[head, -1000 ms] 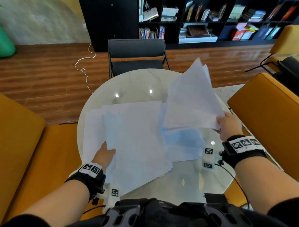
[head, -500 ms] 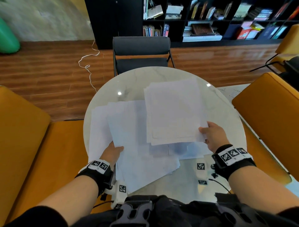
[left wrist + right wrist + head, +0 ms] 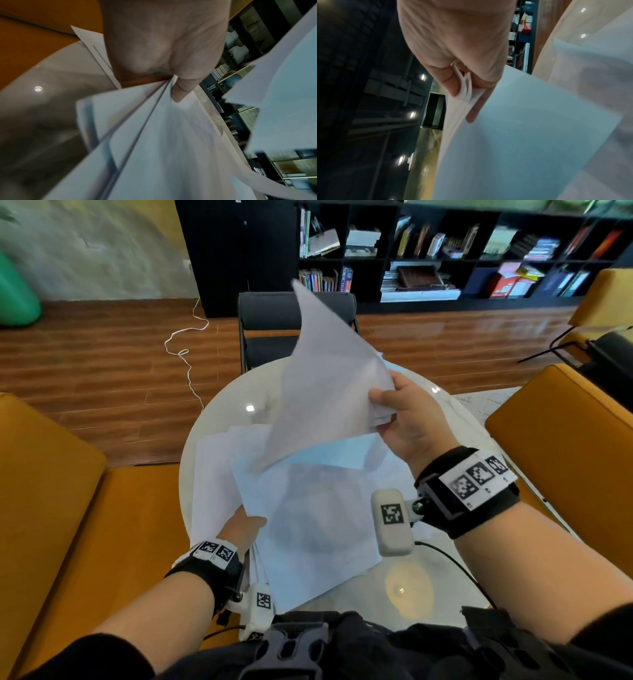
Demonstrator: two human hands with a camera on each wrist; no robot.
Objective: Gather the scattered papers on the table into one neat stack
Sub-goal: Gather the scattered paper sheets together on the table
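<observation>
Head view: right hand pinches a raised sheaf of papers above the table; left hand grips the lower pile — thumb on top.

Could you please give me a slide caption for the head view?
Right hand lifts a sheaf while left hand grips papers on the table.

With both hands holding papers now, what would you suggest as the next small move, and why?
Probably lower the raised bundle in the right hand onto the fanned sheets that the left hand grips at the table's near edge: two separate piles remain.
</observation>
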